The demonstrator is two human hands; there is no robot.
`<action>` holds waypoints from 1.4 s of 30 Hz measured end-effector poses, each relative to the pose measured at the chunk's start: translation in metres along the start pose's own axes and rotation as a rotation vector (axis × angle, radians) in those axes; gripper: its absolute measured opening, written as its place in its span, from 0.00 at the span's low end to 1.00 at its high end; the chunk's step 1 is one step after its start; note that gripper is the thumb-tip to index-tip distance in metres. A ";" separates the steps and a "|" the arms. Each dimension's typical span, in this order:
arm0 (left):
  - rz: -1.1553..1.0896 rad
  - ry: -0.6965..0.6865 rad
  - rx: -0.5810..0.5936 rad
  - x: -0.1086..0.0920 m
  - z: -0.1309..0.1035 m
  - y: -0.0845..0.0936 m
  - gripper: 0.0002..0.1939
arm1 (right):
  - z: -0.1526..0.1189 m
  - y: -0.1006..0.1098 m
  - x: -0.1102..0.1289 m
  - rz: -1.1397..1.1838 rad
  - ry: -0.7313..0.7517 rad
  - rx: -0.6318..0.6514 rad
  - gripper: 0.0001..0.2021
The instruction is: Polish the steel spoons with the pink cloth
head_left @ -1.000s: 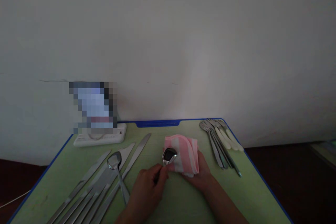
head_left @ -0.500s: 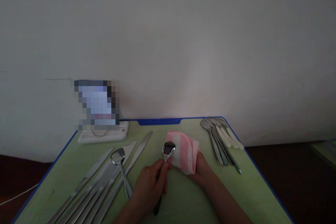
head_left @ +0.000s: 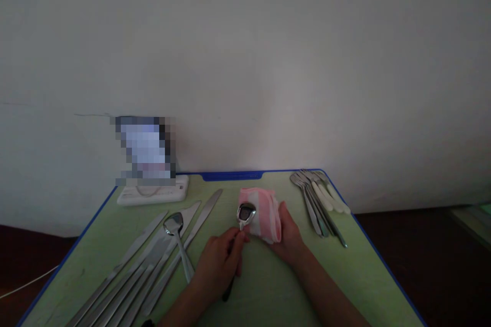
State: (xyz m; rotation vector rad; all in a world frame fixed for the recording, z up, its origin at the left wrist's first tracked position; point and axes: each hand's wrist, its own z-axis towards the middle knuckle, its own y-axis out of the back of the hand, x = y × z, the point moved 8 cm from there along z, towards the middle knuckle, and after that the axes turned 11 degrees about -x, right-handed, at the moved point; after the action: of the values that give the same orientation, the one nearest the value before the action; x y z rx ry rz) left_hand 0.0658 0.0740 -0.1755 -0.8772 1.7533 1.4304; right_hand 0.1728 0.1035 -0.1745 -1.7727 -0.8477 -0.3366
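Observation:
My left hand (head_left: 222, 260) is closed around the handle of a metal spoon (head_left: 246, 213), its shiny bowl pointing away from me. Behind the bowl, my right hand (head_left: 287, 237) grips a folded pink and white striped cloth (head_left: 264, 212). The spoon's bowl lies in front of the cloth's left part; I cannot tell whether they touch. Most of my right fingers are hidden behind the cloth. Left of my left hand, another spoon (head_left: 174, 226) rests across several table knives (head_left: 146, 260).
Several forks and spoons (head_left: 314, 204), some with white handles, lie at the table's right back. A blurred-out screen (head_left: 148, 148) stands on a white box-like device (head_left: 153, 193) at the back left. The green table (head_left: 276, 291) has a blue rim and meets a pale wall (head_left: 307, 61).
My right hand and the cloth have shifted slightly up and left, and the thumb now shows at the cloth's right edge. My left hand still holds the spoon, nearly in place.

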 end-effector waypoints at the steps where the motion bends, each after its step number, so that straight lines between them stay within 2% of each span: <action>1: 0.001 -0.001 -0.003 0.000 0.000 0.000 0.21 | -0.002 -0.002 -0.001 -0.033 0.012 0.024 0.19; 3: 0.007 -0.008 -0.011 -0.001 0.000 0.001 0.21 | -0.003 -0.002 -0.003 -0.103 0.036 0.021 0.16; 7: 0.020 -0.017 -0.021 -0.002 0.001 0.002 0.20 | 0.004 0.012 -0.001 -0.109 0.070 -0.168 0.12; 9: 0.021 -0.015 -0.024 -0.003 0.001 0.002 0.19 | 0.007 0.015 -0.001 -0.060 0.062 -0.212 0.11; 16: 0.026 -0.038 -0.021 -0.005 0.000 0.003 0.21 | 0.008 0.008 -0.007 -0.022 -0.022 -0.107 0.14; 22: -0.009 -0.045 0.035 -0.009 -0.003 0.002 0.22 | 0.004 0.000 -0.010 -0.015 -0.119 -0.031 0.19; 29: 0.012 -0.050 0.021 -0.008 0.000 0.003 0.23 | 0.004 -0.002 -0.001 0.088 -0.093 -0.038 0.21; 33: 0.009 -0.031 0.002 -0.006 0.000 0.004 0.23 | 0.005 0.004 0.009 0.138 -0.026 -0.079 0.21; 39: -0.042 -0.023 0.014 -0.004 -0.002 0.001 0.22 | 0.006 0.003 -0.004 0.022 -0.084 -0.051 0.18; 42: -0.027 -0.020 0.012 -0.004 -0.001 0.001 0.22 | 0.008 0.007 -0.002 0.056 -0.054 -0.097 0.18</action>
State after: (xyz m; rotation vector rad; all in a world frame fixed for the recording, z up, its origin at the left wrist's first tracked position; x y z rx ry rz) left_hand 0.0664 0.0736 -0.1715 -0.8745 1.7276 1.4053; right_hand 0.1749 0.1087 -0.1833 -1.8992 -0.8301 -0.2987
